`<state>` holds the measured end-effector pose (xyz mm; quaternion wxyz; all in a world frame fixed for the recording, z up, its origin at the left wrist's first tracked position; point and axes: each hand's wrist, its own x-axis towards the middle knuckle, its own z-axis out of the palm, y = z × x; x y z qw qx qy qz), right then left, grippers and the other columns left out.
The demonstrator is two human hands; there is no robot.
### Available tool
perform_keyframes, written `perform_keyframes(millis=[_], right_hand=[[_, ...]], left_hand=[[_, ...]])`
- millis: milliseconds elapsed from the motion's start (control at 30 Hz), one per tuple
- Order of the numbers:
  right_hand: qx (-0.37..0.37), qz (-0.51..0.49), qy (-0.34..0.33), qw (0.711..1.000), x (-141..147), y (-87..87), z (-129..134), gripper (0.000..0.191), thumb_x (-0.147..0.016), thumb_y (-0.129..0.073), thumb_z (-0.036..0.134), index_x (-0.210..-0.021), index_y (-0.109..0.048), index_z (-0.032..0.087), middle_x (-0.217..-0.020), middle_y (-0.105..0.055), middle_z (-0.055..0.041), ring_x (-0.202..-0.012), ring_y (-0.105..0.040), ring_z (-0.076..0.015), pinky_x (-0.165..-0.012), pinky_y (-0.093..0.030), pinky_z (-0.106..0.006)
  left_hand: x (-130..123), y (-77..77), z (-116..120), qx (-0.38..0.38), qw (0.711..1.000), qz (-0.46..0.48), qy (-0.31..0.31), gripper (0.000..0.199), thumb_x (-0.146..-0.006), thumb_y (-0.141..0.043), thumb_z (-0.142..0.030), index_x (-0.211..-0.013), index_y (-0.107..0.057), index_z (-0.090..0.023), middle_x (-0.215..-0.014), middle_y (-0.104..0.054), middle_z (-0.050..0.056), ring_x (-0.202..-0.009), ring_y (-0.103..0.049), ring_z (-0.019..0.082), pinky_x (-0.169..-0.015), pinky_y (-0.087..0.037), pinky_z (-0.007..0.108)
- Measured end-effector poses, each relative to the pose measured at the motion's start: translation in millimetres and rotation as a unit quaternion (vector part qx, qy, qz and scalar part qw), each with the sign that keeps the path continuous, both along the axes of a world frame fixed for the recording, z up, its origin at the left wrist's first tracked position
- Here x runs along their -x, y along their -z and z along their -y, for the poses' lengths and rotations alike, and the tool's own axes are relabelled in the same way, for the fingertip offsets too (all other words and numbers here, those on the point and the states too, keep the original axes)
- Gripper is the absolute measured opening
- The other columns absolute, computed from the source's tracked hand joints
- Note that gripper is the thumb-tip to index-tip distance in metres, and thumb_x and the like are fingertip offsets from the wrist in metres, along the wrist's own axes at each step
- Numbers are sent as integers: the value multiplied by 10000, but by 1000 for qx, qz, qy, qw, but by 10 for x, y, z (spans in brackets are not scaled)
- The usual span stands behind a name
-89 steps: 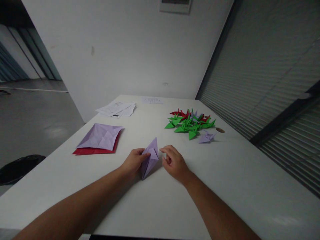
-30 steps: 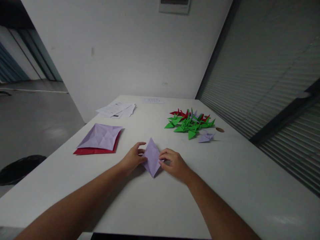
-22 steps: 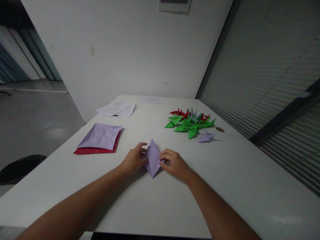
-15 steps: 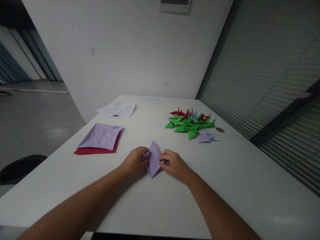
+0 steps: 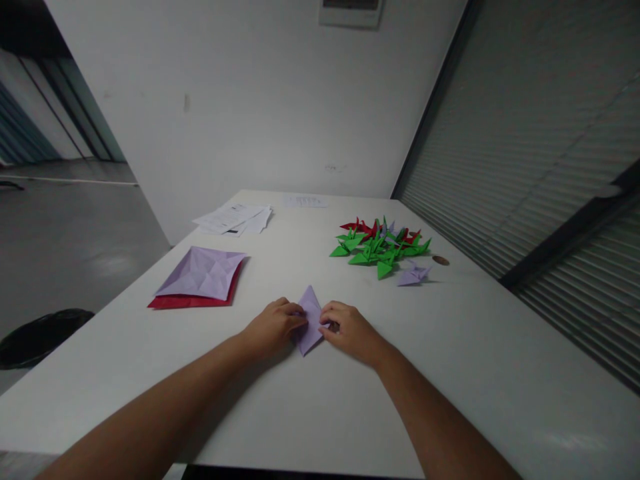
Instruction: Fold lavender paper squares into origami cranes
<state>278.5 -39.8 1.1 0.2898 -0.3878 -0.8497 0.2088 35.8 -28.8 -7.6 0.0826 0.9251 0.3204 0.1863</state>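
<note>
A lilac sheet of origami paper (image 5: 311, 325), folded into a diamond, lies on the white table between my hands. My left hand (image 5: 274, 327) is closed at its left side, with the fingertips pressing over the paper's left edge. On the opposite side my right hand (image 5: 350, 331) pinches the right corner between thumb and fingers. The paper's top point and bottom point both show; its left corner is hidden under my left fingers.
Creased lilac paper (image 5: 203, 272) lies over red paper (image 5: 190, 303) on the left. Green and red folded cranes (image 5: 375, 248) are heaped at the back right, beside a lilac crane (image 5: 414, 274) and a brown disc (image 5: 441, 261). Printed sheets (image 5: 235, 218) lie at the back left.
My left fingers have moved right, over the left side of the folded paper; the flap they held there now lies flatter. My right hand has barely shifted.
</note>
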Motion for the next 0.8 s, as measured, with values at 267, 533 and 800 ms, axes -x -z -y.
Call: perform_keyframes(millis=[267,533,800], right_hand=[[14,38,-8,999,-22,-14,7,85,-824,-715,103,-833,-731,185,-912,-676,-37,-770,-634,-159,-715,-512,-273],[11,72,-28,997,-76,-25,-3,117,-849,-709,124,-915,-778,191,-953,-678,-50,-860,-646,-177,-808,-522,-296],[3,84,-49,995,-138,-2,-26,153,-872,-680,122,-916,-801,204,-975,-697,-54,-859,-660,-170,-825,-524,-292]], left_hand=[[46,11,-19,55,997,53,13,404,-867,-546,-61,-1139,-766,-263,-1234,-711,113,-1046,-638,268,-929,-479,409],[99,-73,-13,53,998,14,40,417,-891,-507,-52,-1157,-758,-252,-1294,-698,85,-1035,-636,265,-922,-481,409],[158,-87,-27,64,996,26,63,428,-884,-532,-55,-1187,-750,-264,-1322,-681,98,-1056,-638,260,-915,-492,405]])
